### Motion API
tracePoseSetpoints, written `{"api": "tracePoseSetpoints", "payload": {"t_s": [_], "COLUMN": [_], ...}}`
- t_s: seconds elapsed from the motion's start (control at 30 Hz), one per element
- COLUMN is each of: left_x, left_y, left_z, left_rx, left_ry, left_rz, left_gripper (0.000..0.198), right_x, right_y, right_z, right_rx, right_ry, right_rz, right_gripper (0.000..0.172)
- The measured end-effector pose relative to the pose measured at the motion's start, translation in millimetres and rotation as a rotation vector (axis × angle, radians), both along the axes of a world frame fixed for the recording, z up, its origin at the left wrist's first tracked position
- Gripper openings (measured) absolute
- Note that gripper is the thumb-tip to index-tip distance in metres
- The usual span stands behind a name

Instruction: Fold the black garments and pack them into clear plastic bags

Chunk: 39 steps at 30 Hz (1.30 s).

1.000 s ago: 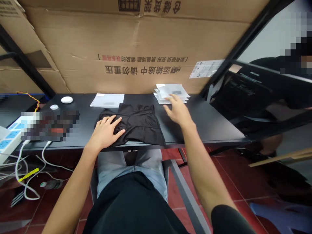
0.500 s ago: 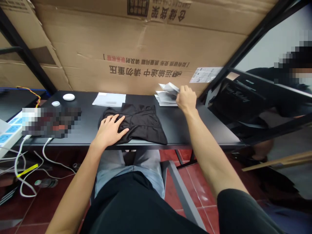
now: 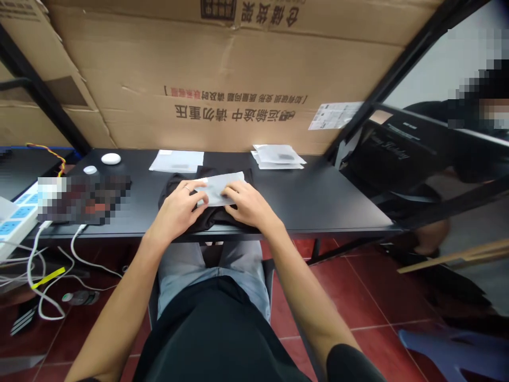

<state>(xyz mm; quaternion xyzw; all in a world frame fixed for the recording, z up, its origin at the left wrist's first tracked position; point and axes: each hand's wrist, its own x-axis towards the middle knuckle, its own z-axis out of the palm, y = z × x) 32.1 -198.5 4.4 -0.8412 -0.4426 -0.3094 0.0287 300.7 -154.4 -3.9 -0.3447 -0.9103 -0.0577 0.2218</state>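
Our right hand (image 3: 250,204) has come in from the far-right stack; both hands now grasp a translucent plastic packet (image 3: 217,188), thin, light and slippery, best held by its edges. It lies on one folded black cloth garment (image 3: 207,216), mid black tabletop (image 3: 318,207). One more flat packet (image 3: 177,161) lies far left; a stack of similar packets (image 3: 278,157) sits far right, count unclear.

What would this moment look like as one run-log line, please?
left hand: on frosted plastic bag | right hand: on bag | beneath bag: black garment
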Motion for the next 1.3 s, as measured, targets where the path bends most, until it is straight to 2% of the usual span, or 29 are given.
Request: {"api": "tracePoseSetpoints", "payload": {"t_s": [0.1,0.2,0.27,0.37,0.47,0.53,0.6,0.8,1.0,1.13,1.3], "left_x": [-4,-4,-2,4,11,16,22,37,43,29,-26], "left_y": [2,3,3,0,-3,-6,-8,-12,-10,-4,7], "left_z": [-4.3,-6.6,-6.2,-3.3,-0.3,0.0,-1.7,-11.9,-16.3,-14.6,-4.9], "left_rx": [-0.042,-0.055,-0.062,-0.047,-0.021,0.005,0.041,0.179,0.229,0.236,0.257], "left_ry": [0.020,0.000,-0.014,-0.027,-0.017,-0.006,-0.004,0.040,0.089,0.120,0.103], "left_rz": [0.019,0.032,0.018,-0.010,-0.015,-0.006,0.006,0.014,0.032,0.077,0.217], "left_gripper": [0.013,0.010,0.012,0.031,0.048,0.053,0.050,0.018,0.022,0.022,0.023], "right_x": [26,47,53,52,45,41,36,16,8,20,55], "right_y": [5,9,10,9,7,6,4,-5,-10,-5,6], "right_z": [-2.6,-5.4,-6.9,-7.1,-6.3,-6.5,-7.9,-13.3,-7.7,-3.9,2.6], "right_rx": [-0.035,-0.040,-0.055,-0.060,-0.027,-0.025,-0.037,-0.027,-0.055,-0.099,-0.067], "right_ry": [0.044,0.097,0.134,0.177,0.251,0.283,0.282,0.284,0.265,0.311,0.478], "right_rz": [0.064,-0.016,-0.088,-0.135,-0.087,-0.013,0.063,0.178,0.237,0.223,0.122], "right_gripper": [0.049,0.058,0.054,0.036,0.020,0.018,0.018,0.019,0.029,0.027,0.026]}}
